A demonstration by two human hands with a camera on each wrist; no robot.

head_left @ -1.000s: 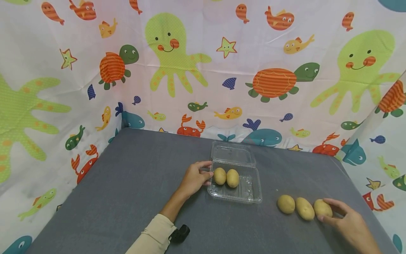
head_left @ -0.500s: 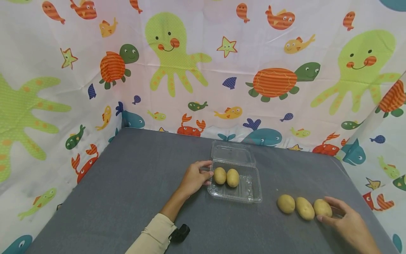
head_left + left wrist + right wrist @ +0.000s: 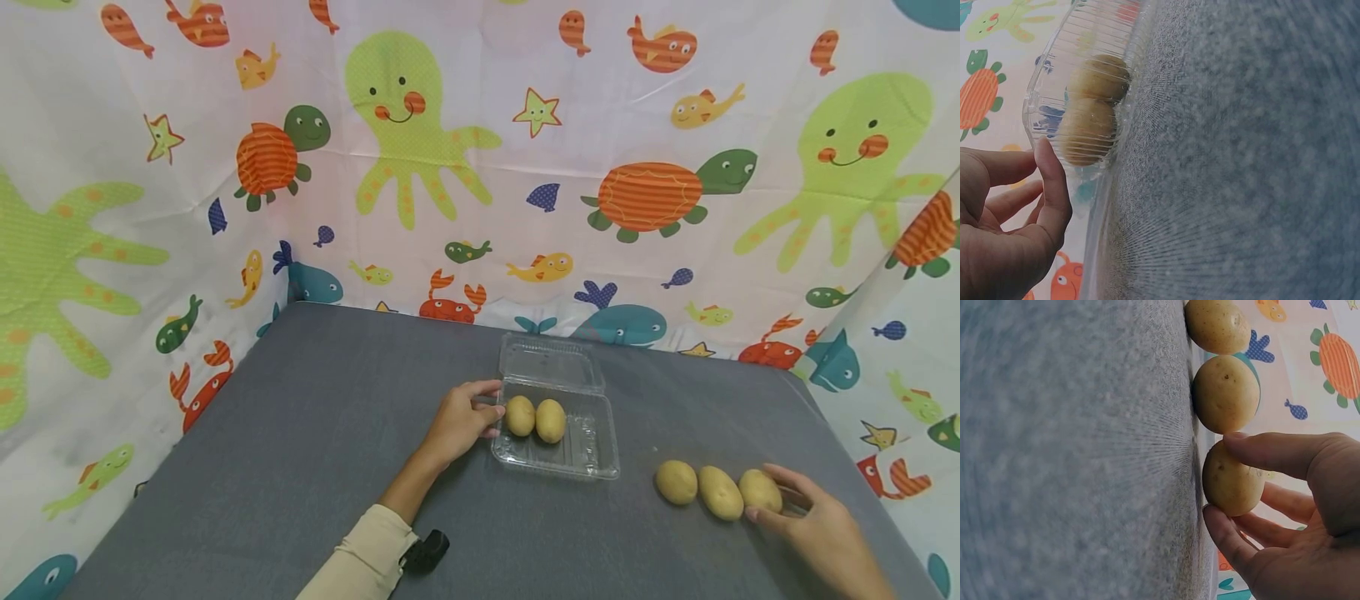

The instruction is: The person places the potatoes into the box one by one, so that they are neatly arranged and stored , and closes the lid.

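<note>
A clear plastic clamshell container [image 3: 592, 467] stands with its lid raised at the back, two potatoes [image 3: 551, 421] side by side in its left half. My left hand [image 3: 461, 423] pinches the container's left rim between thumb and fingers; the left wrist view shows the thumb [image 3: 1052, 181] right at that edge. To the right, three potatoes lie in a row on the grey cloth. My right hand [image 3: 817, 521] holds the rightmost potato [image 3: 1234, 480], thumb on one side and fingers on the other. Close beside it are the middle potato [image 3: 721, 493] and the left potato [image 3: 677, 482].
Grey cloth [image 3: 300, 467] covers the table. A white curtain [image 3: 480, 125] printed with sea animals encloses the back and both sides. A black strap mount [image 3: 426, 552] sits at the left wrist, by a beige sleeve [image 3: 363, 554].
My right hand and the rightmost potato have shifted slightly left, toward the middle potato. My left hand and the container have stayed in place.
</note>
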